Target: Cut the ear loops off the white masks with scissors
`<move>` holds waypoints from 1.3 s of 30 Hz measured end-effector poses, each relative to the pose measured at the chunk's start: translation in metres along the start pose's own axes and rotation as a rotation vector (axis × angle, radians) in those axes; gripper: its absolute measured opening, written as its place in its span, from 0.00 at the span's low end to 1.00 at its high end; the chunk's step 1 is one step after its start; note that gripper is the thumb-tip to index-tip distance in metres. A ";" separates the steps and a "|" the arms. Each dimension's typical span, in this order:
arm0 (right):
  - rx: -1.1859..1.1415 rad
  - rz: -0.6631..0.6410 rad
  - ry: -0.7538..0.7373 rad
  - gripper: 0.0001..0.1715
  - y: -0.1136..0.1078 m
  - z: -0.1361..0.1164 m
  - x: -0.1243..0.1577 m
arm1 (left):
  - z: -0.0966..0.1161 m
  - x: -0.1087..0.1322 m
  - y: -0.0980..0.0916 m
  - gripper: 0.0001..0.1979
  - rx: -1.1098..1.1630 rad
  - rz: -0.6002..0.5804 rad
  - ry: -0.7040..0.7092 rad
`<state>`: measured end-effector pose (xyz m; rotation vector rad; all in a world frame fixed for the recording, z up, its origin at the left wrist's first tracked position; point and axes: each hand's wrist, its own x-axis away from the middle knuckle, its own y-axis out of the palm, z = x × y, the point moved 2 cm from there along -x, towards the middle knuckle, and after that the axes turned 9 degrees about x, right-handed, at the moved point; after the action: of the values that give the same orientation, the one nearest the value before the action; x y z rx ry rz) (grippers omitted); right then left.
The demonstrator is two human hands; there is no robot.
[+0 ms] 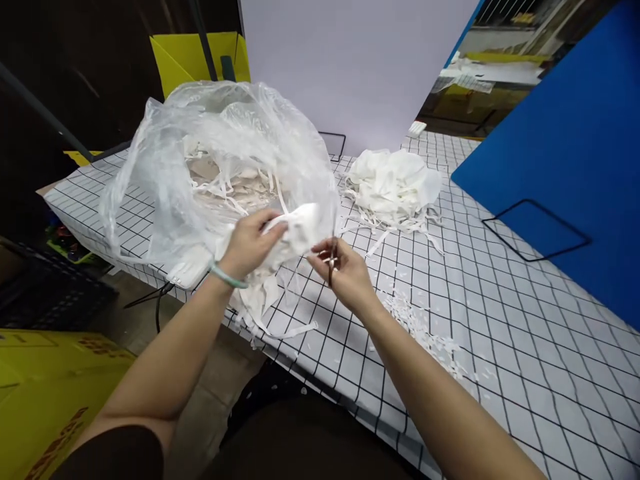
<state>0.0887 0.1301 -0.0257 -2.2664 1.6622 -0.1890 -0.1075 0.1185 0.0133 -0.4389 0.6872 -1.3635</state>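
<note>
Your left hand (253, 243) is closed on a white cloth (305, 223), pinched between thumb and fingers and held up over the near side of the table (530, 347). The cloth is blurred, so its edges are hard to make out. A pale green bangle (230, 277) circles your left wrist.

Your right hand (345, 270) is just to the right of the cloth, with its fingers curled around a pair of scissors (332, 257). The blades point away from you, near the cloth's right edge; you cannot tell from this view whether they are apart or together, or whether they touch it.

Beyond your left hand, a clear plastic bag (150, 173) lies with its mouth spread toward you. Inside it are many flat pieces (245, 190) with narrow white straps. More white pieces (263, 297) hang at the table's near edge, below your left hand, one strap trailing to the right.

To the right of the bag, a loose pile (393, 183) of white pieces sits on the checked cover, straps straggling out toward you. Small white scraps (417, 327) are scattered to the right of your right forearm.

A pale panel (345, 67) stands behind the pile, and a blue board (565, 153) with a black wire stand (580, 237) is at the right.
</note>
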 end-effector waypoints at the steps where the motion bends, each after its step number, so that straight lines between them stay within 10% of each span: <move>1: -0.032 0.065 0.013 0.17 -0.005 0.002 0.000 | 0.010 -0.006 0.011 0.13 0.063 -0.058 0.052; 9: 0.215 0.283 0.308 0.14 -0.069 0.053 0.033 | -0.005 0.020 0.053 0.08 -0.024 -0.145 0.098; 14: 0.222 0.238 0.294 0.14 -0.061 0.061 0.040 | -0.009 0.036 0.078 0.07 -0.136 -0.185 0.144; 22: 0.171 0.189 0.272 0.14 -0.049 0.061 0.032 | 0.009 -0.004 0.118 0.05 -0.215 -0.276 0.313; 28: 0.135 0.225 0.317 0.16 -0.066 0.065 0.042 | 0.035 0.030 0.086 0.09 -0.005 -0.355 0.364; 33: 0.111 0.194 0.350 0.15 -0.071 0.063 0.046 | 0.031 0.080 0.055 0.04 0.208 -0.942 0.241; 39: 0.105 0.145 0.335 0.14 -0.057 0.068 0.044 | 0.016 0.061 0.087 0.13 0.123 -0.492 -0.077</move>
<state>0.1737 0.1157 -0.0744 -2.1130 1.9204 -0.6358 -0.0289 0.0721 -0.0434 -0.5832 0.4413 -1.8300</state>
